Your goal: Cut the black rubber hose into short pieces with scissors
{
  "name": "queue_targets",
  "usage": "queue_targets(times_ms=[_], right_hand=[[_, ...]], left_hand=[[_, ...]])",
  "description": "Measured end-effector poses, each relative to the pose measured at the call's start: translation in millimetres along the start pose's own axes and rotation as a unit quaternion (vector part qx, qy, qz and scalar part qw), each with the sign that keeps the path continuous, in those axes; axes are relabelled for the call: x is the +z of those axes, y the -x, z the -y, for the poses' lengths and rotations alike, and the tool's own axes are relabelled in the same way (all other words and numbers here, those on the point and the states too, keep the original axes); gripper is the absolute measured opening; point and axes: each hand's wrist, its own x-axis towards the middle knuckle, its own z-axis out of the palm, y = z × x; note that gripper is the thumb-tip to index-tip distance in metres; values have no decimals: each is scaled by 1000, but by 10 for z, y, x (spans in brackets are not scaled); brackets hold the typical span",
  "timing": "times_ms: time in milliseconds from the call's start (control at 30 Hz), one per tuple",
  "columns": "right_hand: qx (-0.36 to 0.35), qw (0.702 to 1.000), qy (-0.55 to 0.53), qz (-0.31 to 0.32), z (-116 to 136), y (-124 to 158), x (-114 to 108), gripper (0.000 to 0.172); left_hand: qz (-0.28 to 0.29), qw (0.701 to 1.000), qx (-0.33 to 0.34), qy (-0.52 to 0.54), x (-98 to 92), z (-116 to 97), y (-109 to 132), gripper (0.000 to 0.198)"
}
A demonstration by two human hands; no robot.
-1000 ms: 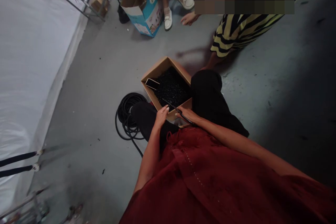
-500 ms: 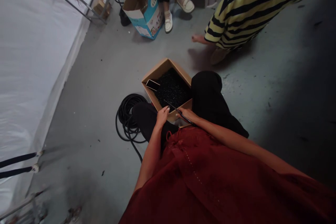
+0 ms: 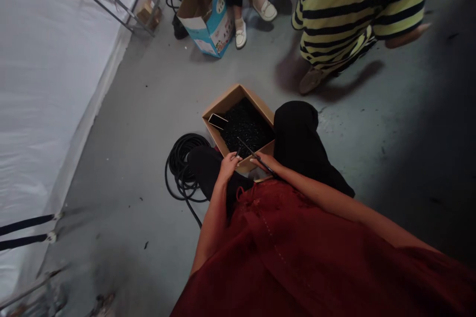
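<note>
I sit over a brown cardboard box (image 3: 226, 103) filled with small black pieces; a phone (image 3: 217, 121) lies on its left rim. My right hand (image 3: 265, 163) grips a thin black tool (image 3: 253, 153) whose tip points over the box's near edge. My left hand (image 3: 227, 166) rests beside it at the box's near corner, fingers curled; what they hold, if anything, is too small to make out. My knees in black trousers flank the box.
A coil of black cable (image 3: 182, 161) lies on the grey floor left of my knee. A person in a yellow-and-black striped top (image 3: 345, 5) stands behind the box. An open blue-and-brown carton (image 3: 206, 7) and someone's white shoes (image 3: 241, 32) are farther back. White sheeting runs along the left.
The person in the striped top has risen from a crouch and moved right. My hands have barely shifted; the tool's tip is a little higher.
</note>
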Motion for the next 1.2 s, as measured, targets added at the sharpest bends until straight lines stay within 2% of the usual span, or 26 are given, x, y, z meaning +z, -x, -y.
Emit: queue_targets(times_ms=[233,400,1200], right_hand=[[-10,998,-45,40,43,47,24,35],[-39,995,-59,74,71,89,5,41],[-52,994,-26,89,68,115,-3,48]], left_hand=[[-35,998,0,48,-95,18,6,40],[-53,998,2,41,-127,54,10,44],[-15,998,16,-50,-29,11,37,31]])
